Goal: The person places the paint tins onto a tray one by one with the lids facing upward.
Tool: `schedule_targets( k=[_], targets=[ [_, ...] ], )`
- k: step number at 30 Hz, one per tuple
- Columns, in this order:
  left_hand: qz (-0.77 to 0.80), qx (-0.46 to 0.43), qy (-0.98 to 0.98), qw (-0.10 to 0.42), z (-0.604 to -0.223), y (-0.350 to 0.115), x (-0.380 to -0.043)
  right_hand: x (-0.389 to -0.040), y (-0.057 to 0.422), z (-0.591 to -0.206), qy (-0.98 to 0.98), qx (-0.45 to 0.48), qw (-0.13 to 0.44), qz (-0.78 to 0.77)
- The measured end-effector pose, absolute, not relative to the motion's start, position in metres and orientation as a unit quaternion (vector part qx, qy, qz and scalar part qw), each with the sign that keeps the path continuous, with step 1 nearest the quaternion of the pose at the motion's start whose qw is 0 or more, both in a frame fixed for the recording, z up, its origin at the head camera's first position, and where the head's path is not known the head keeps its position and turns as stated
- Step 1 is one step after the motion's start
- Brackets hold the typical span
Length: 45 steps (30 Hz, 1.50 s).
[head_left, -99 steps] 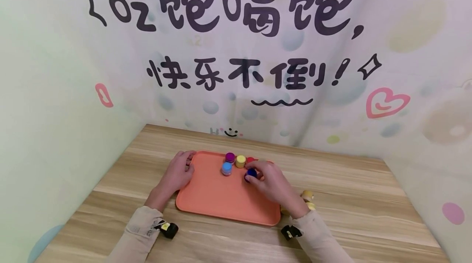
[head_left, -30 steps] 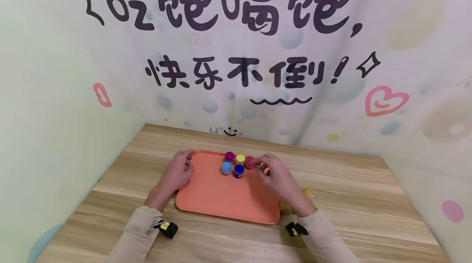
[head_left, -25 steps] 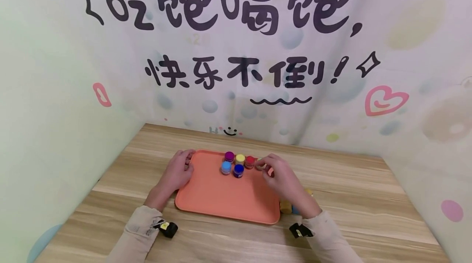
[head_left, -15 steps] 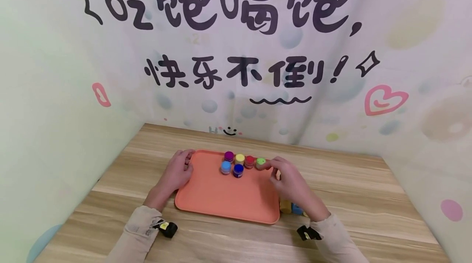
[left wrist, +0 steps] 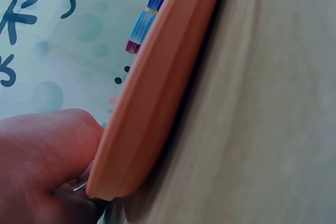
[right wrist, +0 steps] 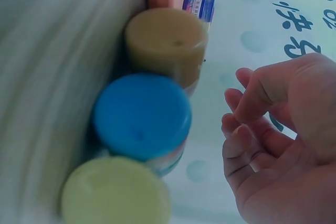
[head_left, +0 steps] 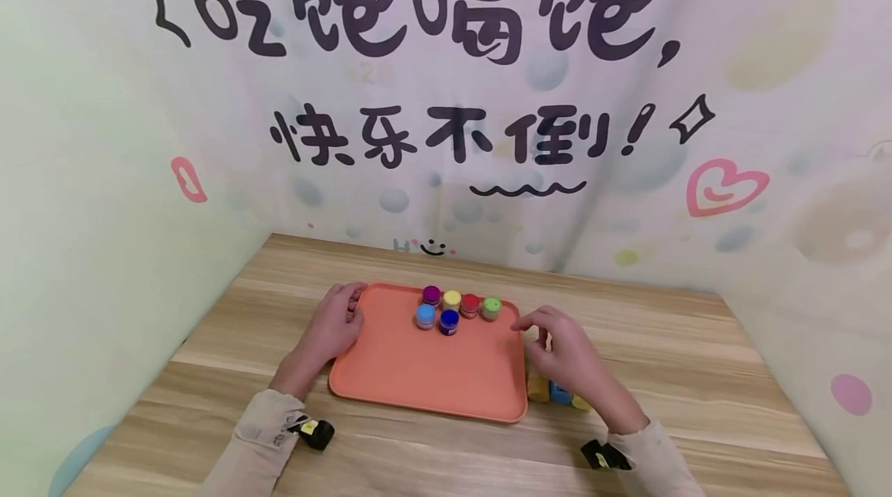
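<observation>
Several small paint jars stand in two rows at the back of an orange tray (head_left: 425,373). The far row has a purple jar (head_left: 431,296), a yellow jar (head_left: 451,300), a red jar (head_left: 470,305) and a green jar (head_left: 491,309). Before them are a light blue jar (head_left: 426,317) and a dark blue jar (head_left: 449,322). My left hand (head_left: 337,327) grips the tray's left rim near the far corner, thumb at the edge (left wrist: 86,129). Loosely bent and holding nothing, my right hand (head_left: 560,346) hovers by the tray's right edge.
Outside the tray, at its right side, a brown jar (right wrist: 165,38), a blue-lidded jar (right wrist: 142,116) and a pale yellow jar (right wrist: 115,192) stand in a line, partly behind my right hand in the head view. A printed wall cloth (head_left: 432,210) hangs behind the wooden table (head_left: 697,373).
My right hand slid the dark blue jar left beside the light blue one and let go, then drew back rightward, uncovering the green jar. My left hand stays on the tray rim.
</observation>
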<state>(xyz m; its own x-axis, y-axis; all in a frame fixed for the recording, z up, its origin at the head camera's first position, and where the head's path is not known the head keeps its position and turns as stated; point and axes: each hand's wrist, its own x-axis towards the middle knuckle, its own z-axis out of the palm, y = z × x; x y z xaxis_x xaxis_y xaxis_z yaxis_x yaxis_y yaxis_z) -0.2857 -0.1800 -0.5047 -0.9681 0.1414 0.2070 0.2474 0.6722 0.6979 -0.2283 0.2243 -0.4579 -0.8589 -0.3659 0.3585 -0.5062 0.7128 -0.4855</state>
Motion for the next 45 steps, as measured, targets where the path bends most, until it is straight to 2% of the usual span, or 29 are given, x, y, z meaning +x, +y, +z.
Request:
schedule_targets(
  k=[9,28,45],
  targets=[
    [-0.39,-0.108,-0.912,0.068,-0.505,-0.18,-0.285,-0.215,0.238,-0.463,-0.917,0.246,0.11,0.296],
    [-0.385,-0.105,-0.915,0.063,-0.503,-0.18,-0.284,-0.2,0.259,-0.461,-0.925,0.278,0.011,0.259],
    [-0.381,-0.103,-0.916,0.066,-0.503,-0.177,-0.284,-0.198,0.264,-0.461,-0.939,0.263,-0.007,0.223]
  ],
)
